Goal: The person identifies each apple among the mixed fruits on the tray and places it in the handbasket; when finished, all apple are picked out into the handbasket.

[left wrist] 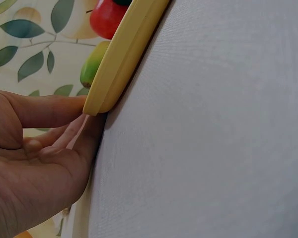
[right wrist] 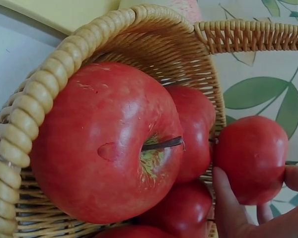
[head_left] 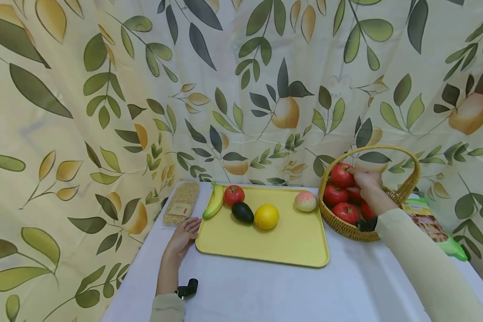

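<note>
My right hand (head_left: 368,183) pinches a red apple (head_left: 342,175) between thumb and fingers, over the back of the wicker basket (head_left: 348,232). In the right wrist view this apple (right wrist: 251,159) sits at the rim, beside a big stemmed apple (right wrist: 109,144) inside the basket. Several more red apples (head_left: 347,213) fill the basket. At the left, my left hand (head_left: 183,237) holds the edge of the yellow tray (head_left: 261,252); the left wrist view shows the thumb (left wrist: 54,110) against its rim. On the tray lie a banana (head_left: 214,202), a red apple (head_left: 234,195), an avocado (head_left: 242,213), a lemon (head_left: 267,216) and a peach (head_left: 306,201).
A clear pack of grains (head_left: 184,199) lies left of the tray. Behind the basket's right side is a green printed bag (head_left: 430,223). The basket's tall arched handle (head_left: 410,179) rises near my right hand. A leaf-patterned curtain (head_left: 241,103) hangs behind the white table (head_left: 245,290).
</note>
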`<move>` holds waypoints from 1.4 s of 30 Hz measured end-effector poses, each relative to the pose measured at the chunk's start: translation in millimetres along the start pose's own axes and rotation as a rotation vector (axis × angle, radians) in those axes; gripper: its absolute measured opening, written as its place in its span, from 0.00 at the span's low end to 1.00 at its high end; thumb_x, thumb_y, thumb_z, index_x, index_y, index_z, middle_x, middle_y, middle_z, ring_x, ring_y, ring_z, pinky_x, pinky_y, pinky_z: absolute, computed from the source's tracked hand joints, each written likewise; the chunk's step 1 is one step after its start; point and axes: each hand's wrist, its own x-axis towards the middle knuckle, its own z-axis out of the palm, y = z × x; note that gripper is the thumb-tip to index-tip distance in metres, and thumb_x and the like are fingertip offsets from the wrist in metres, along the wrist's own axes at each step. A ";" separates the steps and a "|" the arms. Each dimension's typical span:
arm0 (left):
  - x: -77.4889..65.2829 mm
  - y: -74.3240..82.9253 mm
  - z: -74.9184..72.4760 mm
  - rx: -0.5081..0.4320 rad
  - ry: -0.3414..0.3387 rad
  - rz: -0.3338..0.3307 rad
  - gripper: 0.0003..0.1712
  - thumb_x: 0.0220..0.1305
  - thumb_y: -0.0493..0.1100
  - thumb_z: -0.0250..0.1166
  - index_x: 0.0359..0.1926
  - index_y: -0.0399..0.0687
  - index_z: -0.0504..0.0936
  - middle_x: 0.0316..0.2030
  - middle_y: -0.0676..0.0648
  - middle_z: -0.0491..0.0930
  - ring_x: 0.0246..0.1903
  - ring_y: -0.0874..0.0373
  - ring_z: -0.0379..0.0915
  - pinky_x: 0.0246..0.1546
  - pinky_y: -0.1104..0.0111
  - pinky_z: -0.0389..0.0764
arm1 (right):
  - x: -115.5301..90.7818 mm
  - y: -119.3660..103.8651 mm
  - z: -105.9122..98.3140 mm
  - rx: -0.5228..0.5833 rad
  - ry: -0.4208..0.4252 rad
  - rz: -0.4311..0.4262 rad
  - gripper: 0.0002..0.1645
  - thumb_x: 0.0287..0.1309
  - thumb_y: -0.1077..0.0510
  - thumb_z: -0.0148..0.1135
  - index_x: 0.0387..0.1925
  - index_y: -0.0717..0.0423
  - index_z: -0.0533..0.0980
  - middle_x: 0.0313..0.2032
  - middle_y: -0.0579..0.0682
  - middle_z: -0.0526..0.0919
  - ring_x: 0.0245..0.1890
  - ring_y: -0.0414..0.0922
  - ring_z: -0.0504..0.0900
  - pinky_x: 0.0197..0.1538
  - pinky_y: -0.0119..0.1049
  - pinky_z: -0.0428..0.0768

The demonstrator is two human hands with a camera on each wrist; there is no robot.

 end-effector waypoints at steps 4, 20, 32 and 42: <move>0.6 1.4 -0.7 -0.008 0.008 0.006 0.39 0.65 0.16 0.49 0.76 0.29 0.58 0.74 0.29 0.63 0.76 0.38 0.59 0.75 0.52 0.63 | 3.0 -1.5 3.9 -0.024 0.005 -0.026 0.12 0.64 0.52 0.68 0.41 0.51 0.74 0.49 0.48 0.72 0.37 0.42 0.80 0.45 0.49 0.89; -0.9 -2.4 -1.3 -0.006 0.010 0.009 0.39 0.63 0.15 0.48 0.76 0.27 0.57 0.74 0.27 0.62 0.76 0.37 0.58 0.74 0.52 0.65 | 2.4 1.7 5.6 -0.239 0.055 -0.051 0.42 0.64 0.39 0.65 0.69 0.61 0.68 0.53 0.50 0.74 0.35 0.41 0.82 0.45 0.39 0.89; 0.7 -5.1 0.9 -0.015 -0.002 0.023 0.39 0.62 0.14 0.49 0.76 0.27 0.57 0.73 0.26 0.62 0.75 0.36 0.58 0.73 0.53 0.67 | -30.2 -16.6 0.4 0.047 0.034 -0.087 0.09 0.66 0.55 0.63 0.41 0.51 0.71 0.42 0.45 0.72 0.25 0.34 0.79 0.29 0.25 0.84; 1.7 -0.5 1.4 0.002 0.007 0.001 0.38 0.65 0.16 0.50 0.76 0.28 0.59 0.74 0.28 0.64 0.75 0.37 0.59 0.75 0.51 0.64 | -81.7 -39.5 3.6 0.262 -0.174 -0.143 0.13 0.71 0.52 0.64 0.51 0.52 0.74 0.46 0.43 0.75 0.38 0.34 0.81 0.37 0.24 0.85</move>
